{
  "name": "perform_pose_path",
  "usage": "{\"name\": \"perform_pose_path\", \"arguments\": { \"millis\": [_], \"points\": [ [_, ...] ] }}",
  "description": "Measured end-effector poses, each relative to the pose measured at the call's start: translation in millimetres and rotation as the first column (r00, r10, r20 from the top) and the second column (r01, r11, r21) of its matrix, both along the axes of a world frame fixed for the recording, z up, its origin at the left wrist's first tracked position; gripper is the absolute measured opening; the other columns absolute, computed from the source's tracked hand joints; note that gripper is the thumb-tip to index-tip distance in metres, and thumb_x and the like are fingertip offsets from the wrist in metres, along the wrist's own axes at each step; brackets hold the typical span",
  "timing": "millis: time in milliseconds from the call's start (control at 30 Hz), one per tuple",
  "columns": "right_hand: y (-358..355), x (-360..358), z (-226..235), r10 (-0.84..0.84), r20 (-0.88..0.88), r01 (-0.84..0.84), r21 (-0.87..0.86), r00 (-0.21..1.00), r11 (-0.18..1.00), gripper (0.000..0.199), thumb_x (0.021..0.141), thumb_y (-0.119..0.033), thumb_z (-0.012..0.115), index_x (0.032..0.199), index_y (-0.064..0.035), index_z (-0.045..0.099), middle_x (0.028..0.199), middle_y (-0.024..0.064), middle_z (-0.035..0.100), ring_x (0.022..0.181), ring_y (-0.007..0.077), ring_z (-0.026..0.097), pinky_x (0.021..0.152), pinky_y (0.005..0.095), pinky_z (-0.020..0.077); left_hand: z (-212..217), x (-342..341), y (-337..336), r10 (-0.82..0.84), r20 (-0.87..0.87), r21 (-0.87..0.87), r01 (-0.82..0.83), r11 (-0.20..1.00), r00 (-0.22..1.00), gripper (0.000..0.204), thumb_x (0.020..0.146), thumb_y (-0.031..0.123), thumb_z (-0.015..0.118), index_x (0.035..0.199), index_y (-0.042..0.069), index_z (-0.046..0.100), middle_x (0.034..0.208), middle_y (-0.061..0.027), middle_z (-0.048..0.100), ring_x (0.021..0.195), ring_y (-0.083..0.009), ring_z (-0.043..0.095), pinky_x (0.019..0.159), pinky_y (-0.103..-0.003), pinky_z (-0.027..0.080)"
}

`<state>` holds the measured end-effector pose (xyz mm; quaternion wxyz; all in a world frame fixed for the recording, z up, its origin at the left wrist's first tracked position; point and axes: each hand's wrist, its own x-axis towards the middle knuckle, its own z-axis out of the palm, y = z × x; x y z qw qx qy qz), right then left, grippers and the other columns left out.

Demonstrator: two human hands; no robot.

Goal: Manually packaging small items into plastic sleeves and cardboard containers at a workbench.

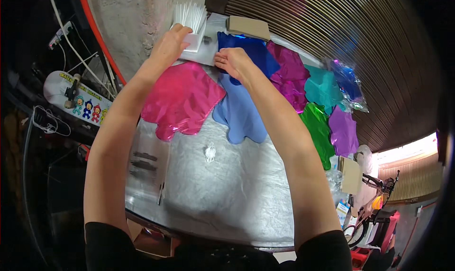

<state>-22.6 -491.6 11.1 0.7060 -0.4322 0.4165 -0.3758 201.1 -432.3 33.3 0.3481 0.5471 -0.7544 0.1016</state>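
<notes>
At the far side of the table my left hand (169, 44) is closed on the near side of a small white box (191, 42). Thin white sticks (190, 15) stand upright in that box. To its right, my right hand (233, 62) has its fingers curled together over the left edge of a dark blue foil sheet (256, 50); what they hold, if anything, is hidden. Below my hands lie a flat pink foil balloon (185, 100) with a wavy outline and a light blue one (241, 112) of similar shape. A small bundle of white string (210, 152) rests nearer to me.
Along the right lie magenta (289, 74), teal (323, 88), green (316, 131) and purple (343, 131) foil pieces, plus a clear bag of blue foil (348, 81). Brown cardboard (248, 27) sits at the back. A clear plastic sleeve (148, 164) lies left. A skateboard (87, 98) stands beyond the table.
</notes>
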Motion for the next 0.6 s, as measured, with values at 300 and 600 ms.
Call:
{"name": "perform_pose_path", "arguments": {
  "millis": [300, 600],
  "points": [
    [-23, 12, 21, -0.025, -0.221, 0.041, 0.07, 0.975, 0.997, 0.04, 0.094, -0.009, 0.047, 0.126, 0.0156, 0.045, 0.125, 0.0289, 0.056, 0.118, 0.0411, 0.056, 0.1, 0.053, 0.0459, -6, 7, -6, 0.01, -0.08, -0.019, -0.012, 1.0, 0.997, 0.019, 0.083, 0.012, 0.068, 0.101, 0.006, 0.063, 0.095, -0.0179, 0.062, 0.088, -0.04, 0.062, 0.076, -0.046, 0.05],
    [-48, 30, 4, -0.102, -0.123, 0.118, 0.131, 0.987, 0.984, 0.032, 0.09, -0.004, 0.053, 0.116, 0.0145, 0.052, 0.116, 0.0271, 0.06, 0.107, 0.0375, 0.062, 0.089, 0.0511, 0.0525, -8, 14, -8, -0.025, -0.104, -0.03, 0.022, 0.999, 0.994, 0.018, 0.082, 0.012, 0.068, 0.098, 0.004, 0.063, 0.093, -0.0183, 0.062, 0.087, -0.039, 0.062, 0.074, -0.044, 0.05]
  ]
}}
